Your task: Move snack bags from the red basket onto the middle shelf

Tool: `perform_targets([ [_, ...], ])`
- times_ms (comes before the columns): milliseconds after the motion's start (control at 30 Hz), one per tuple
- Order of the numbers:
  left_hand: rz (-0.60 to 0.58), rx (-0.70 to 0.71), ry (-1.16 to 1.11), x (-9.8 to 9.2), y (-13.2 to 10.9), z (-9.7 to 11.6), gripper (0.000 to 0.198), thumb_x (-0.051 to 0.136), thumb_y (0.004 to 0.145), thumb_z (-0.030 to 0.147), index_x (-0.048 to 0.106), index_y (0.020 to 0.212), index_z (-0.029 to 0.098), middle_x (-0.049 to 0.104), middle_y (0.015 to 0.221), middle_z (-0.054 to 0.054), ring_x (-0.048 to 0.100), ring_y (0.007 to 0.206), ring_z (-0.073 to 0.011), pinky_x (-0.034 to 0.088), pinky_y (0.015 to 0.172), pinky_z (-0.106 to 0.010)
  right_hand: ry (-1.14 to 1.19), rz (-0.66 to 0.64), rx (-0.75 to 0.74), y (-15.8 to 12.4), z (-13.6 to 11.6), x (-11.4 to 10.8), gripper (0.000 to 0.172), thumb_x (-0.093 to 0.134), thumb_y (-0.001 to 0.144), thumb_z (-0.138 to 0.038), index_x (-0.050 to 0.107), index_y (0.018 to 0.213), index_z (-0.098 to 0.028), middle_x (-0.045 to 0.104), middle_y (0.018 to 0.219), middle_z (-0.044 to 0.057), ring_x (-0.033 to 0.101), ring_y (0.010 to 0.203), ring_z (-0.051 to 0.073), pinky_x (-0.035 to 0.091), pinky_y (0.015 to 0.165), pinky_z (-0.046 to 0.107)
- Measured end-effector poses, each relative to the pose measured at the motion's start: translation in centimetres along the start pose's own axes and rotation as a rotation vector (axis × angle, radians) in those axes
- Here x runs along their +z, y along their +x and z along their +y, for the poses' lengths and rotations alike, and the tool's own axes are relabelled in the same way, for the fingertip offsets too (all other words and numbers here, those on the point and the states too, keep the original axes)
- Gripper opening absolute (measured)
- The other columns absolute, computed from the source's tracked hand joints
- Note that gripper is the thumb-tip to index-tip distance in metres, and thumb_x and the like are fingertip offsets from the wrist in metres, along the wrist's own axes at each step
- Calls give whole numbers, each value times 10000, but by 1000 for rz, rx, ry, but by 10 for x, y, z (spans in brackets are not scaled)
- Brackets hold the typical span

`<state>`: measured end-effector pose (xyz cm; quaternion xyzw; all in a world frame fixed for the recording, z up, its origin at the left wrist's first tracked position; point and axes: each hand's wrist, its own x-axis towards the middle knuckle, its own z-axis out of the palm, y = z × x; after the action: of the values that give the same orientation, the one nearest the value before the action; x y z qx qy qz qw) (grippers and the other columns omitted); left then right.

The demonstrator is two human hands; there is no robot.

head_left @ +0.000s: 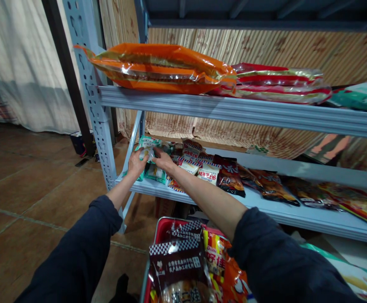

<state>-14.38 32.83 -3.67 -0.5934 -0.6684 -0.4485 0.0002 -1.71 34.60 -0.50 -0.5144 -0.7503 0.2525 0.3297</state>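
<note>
Metal shelving (91, 92) before a wood-patterned curtain (234, 46): two hands at a green-and-white packet

Just inside centre, toward nine o'clock, the green-and-white packet (148, 144) stands tilted over the left end of the lower shelf (252, 198). The left hand (136, 163) grips its nine-o'clock side, thumb in front; the right hand (163, 161) closes on its three-o'clock side. Fingers behind the wrapper are hidden, and whether the packet's base rests on its neighbours cannot be told. Directly at its six o'clock lies another green packet (156, 173), partly covered. Toward three o'clock follow white-labelled packets (209, 172), partly masked by the right forearm, then a dark brown packet (230, 174); packets farther along are dim, their print illegible.

At six o'clock, a red basket (159, 227), cut off by the lower edge, contains a brown pouch (180, 269) and an orange-red bag (216, 256), the latter partly behind the right sleeve (274, 252). On the upper shelf, an orange bag (164, 69) lies toward twelve o'clock, red-striped bags (281, 90) toward two; a teal bag (363, 94) is cropped at the right margin.
</note>
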Motion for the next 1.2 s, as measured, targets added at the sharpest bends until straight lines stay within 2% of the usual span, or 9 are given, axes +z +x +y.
perform_targets([
  [233, -58, 4, 102, -3, 5, 5, 443, 464, 806, 360, 520, 1208, 182, 622, 1084, -108, 555, 1032, -231, 399, 893, -323, -126, -38, -75, -3, 3, 4, 460, 518, 769, -232, 495, 1227, -222, 505, 1290, 10, 474, 1174, 165, 349, 992, 288],
  [367, -85, -21, 38, -9, 13, 6, 407, 480, 805, 294, 537, 1184, 155, 614, 1125, -103, 557, 1049, -217, 404, 887, -292, -140, -27, -119, -5, 0, 6, 461, 516, 761, -191, 503, 1221, -188, 505, 1291, 17, 452, 1193, 146, 323, 1010, 257],
  [567, -50, -24, -3, -14, 23, 6, 373, 457, 824, 265, 557, 1156, 127, 605, 1144, -111, 547, 1074, -208, 394, 902, -277, -161, 30, -147, 4, -4, 4, 432, 480, 763, -133, 537, 1189, -177, 518, 1276, 9, 453, 1188, 133, 316, 1008, 230],
  [833, -208, 21, 170, -3, 21, -3, 454, 410, 836, 370, 456, 1251, 192, 589, 1156, -125, 542, 1076, -225, 397, 874, -307, -252, -34, -125, 6, -1, 4, 375, 483, 785, -196, 578, 1148, -211, 531, 1261, 8, 468, 1176, 170, 330, 1007, 275],
  [1000, -213, 28, 244, -4, 16, -6, 417, 324, 869, 334, 475, 1222, 172, 587, 1144, -159, 522, 1098, -263, 350, 919, -403, -349, -108, -196, -1, 0, 9, 414, 505, 778, -213, 545, 1190, -221, 545, 1242, 14, 413, 1225, 164, 312, 1019, 267],
  [1200, -216, 12, 253, -6, 11, -12, 433, 307, 874, 314, 416, 1284, 223, 593, 1154, -123, 503, 1119, -271, 205, 1000, -516, -401, -87, -241, -9, 0, 11, 465, 500, 749, -151, 524, 1213, -170, 466, 1316, 69, 466, 1175, 195, 336, 997, 255],
])
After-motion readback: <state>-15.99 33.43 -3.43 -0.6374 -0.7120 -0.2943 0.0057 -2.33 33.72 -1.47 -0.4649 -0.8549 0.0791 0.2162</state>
